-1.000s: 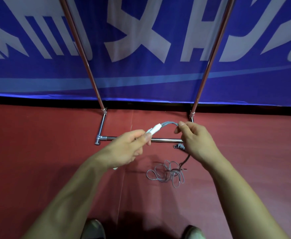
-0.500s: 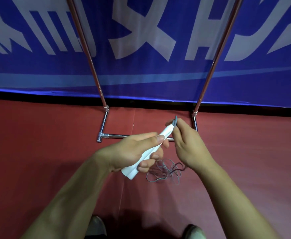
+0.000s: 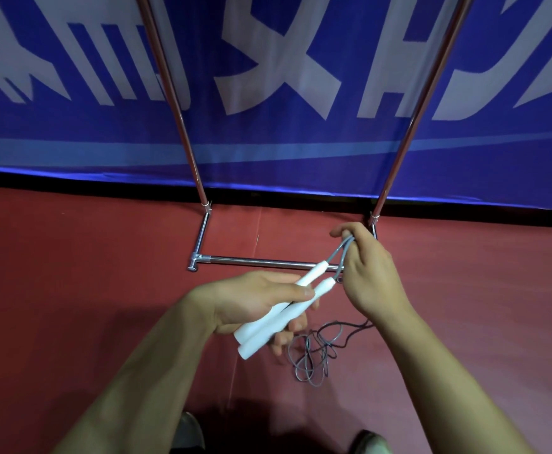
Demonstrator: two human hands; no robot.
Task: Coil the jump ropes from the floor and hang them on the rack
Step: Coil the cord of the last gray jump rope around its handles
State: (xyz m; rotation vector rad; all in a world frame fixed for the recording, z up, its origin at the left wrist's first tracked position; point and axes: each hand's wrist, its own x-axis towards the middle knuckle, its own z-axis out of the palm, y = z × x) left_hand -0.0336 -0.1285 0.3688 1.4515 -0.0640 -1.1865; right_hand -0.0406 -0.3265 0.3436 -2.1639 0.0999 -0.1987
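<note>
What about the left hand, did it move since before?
Yes. The left hand, gripping the white handles, moved down the picture: before it overlapped the rack's bottom bar, now it sits just below it.

Rack [image 3: 261, 262] shiny metal, handles [image 3: 277, 314] smooth white plastic, floor [image 3: 71, 290] matt.

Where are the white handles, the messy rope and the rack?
handles [image 3: 281, 322]: head view, middle of the lower handle.
rope [image 3: 313, 352]: head view, middle of the loose tangle.
rack [image 3: 261, 262]: head view, bottom bar.
</note>
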